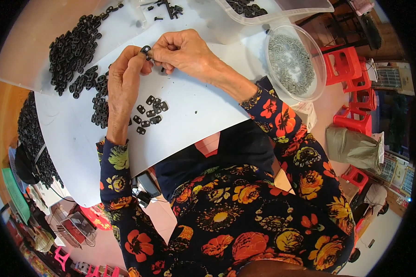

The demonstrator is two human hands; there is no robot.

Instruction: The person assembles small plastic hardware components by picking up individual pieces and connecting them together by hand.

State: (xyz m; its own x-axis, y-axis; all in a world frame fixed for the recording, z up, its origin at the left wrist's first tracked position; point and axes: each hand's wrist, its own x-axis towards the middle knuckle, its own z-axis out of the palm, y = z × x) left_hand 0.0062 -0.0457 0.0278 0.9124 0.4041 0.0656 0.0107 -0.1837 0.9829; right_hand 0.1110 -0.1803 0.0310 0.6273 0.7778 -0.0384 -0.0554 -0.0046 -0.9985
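Observation:
Over the white table, my two hands meet at a small black plastic part with a round hole. The fingers of my left hand pinch it from the left. From the right, my right hand presses its fingertips together at the part's edge; whatever they grip is hidden. Below the hands lies a loose group of similar black parts. More black parts lie beside my left wrist, partly behind it. A large heap of black parts spreads at the far left.
A clear round tub of small silvery metal pieces stands at the right. Small black pins and a clear plastic bin are at the back. Red stools and a tan sack stand on the floor to the right.

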